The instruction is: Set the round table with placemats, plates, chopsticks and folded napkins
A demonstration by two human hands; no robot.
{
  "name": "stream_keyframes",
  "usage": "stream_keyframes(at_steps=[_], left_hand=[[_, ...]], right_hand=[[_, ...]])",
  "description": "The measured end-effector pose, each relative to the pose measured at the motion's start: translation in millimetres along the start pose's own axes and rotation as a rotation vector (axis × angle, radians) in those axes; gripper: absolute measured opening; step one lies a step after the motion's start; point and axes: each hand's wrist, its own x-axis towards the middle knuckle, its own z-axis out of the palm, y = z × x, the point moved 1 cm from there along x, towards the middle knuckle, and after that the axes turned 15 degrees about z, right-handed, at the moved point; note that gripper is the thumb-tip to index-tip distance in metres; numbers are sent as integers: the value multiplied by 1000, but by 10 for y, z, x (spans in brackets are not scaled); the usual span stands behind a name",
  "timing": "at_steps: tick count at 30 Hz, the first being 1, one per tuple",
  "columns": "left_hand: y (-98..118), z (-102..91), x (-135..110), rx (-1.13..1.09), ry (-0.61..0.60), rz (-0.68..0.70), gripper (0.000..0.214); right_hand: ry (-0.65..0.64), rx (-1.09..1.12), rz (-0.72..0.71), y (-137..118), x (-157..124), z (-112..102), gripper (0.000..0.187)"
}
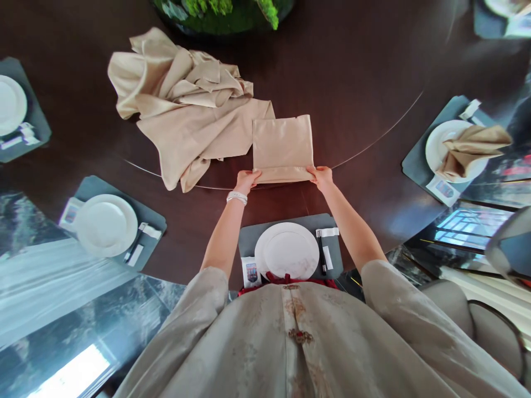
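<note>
The left hand [248, 181] and right hand [321, 177] are both at the near edge of a folded beige satin napkin [282, 148], which lies flat on a dark polished wooden table [365, 72]. Each hand is nearly closed, its fingers [254, 177] bent over one near corner of the fold, so the cloth is held between them; how the thumbs sit cannot be made out. A white band [237, 197] circles the left wrist.

The far edge of the folded napkin overlaps a second, loosely crumpled mass of the same beige cloth [186, 105]; whether the two are joined cannot be told. A thin curved rim of a glass turntable [385, 127] passes under the hands, and a dark bowl of green moss [224, 11] sits cut off at the top of the view.

Five slate-grey placemats are in view. Four carry a white plate, and the fifth [485, 22] is cut off at the corner of the view. The nearest plate [287, 250], directly below the hands, holds nothing. Its mat [290, 222] also carries black chopsticks [321, 251] and a small printed card [251, 272]. The plate on the lower left [106, 225] and the one at far left [10, 105] also hold nothing. Only the plate on the right [435, 146] holds anything: a folded beige napkin [473, 149], its points fanned out.
</note>
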Motion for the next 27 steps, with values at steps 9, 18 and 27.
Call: stream_keyframes(at_steps=[9,18,27], left_hand=[[339,-312,-242,-5,-327,801,37],[219,8,-424,0,-68,534,35],[66,104,-337,168,-2,443,14]], right_hand=[[-252,-162,-657,27,-307,-648,33],[-84,100,-499,392,-242,-519,29],[-15,14,-284,235,-202,-404,35]])
